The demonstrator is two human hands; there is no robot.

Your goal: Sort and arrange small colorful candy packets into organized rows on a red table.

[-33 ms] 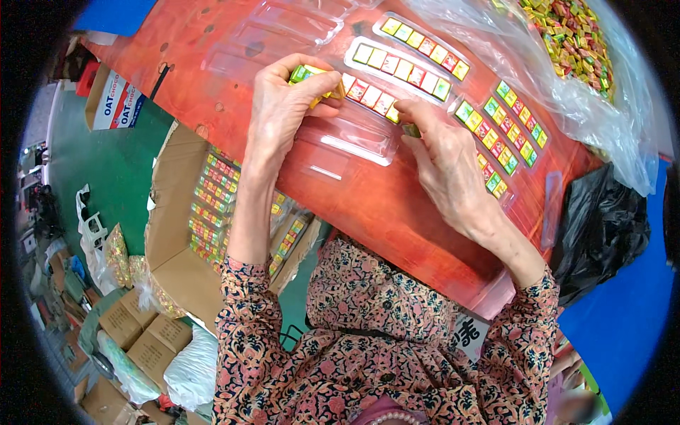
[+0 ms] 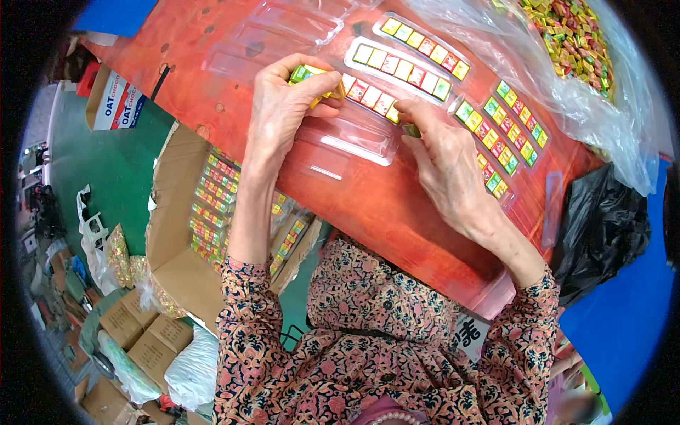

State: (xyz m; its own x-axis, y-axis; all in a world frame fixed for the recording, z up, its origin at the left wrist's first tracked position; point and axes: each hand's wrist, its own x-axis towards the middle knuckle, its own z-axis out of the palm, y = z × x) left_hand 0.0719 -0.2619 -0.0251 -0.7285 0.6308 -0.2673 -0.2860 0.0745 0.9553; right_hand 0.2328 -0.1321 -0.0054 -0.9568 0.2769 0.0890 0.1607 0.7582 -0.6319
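My left hand [image 2: 278, 95] is closed around several small wrapped candies [image 2: 303, 73], green and yellow, above the red table. Beside its fingertips a row of red, white and yellow wrapped candies [image 2: 370, 96] lies in a clear plastic tray. At the row's right end is my right hand [image 2: 448, 157], its index fingertip against the last candy. A small greenish wrapped candy [image 2: 411, 130] shows between its finger and thumb, mostly hidden. Just beyond, a filled clear tray [image 2: 402, 69] holds another candy row, with a second filled tray [image 2: 425, 47] behind it.
More filled trays [image 2: 506, 127] lie to the right. Clear trays without candies [image 2: 358, 140] sit nearer me and at the back left. A plastic bag of loose candies [image 2: 570, 42] stands far right, above a black bag [image 2: 602, 227]. Left below the table, a cardboard box [image 2: 180, 248] holds packed rows.
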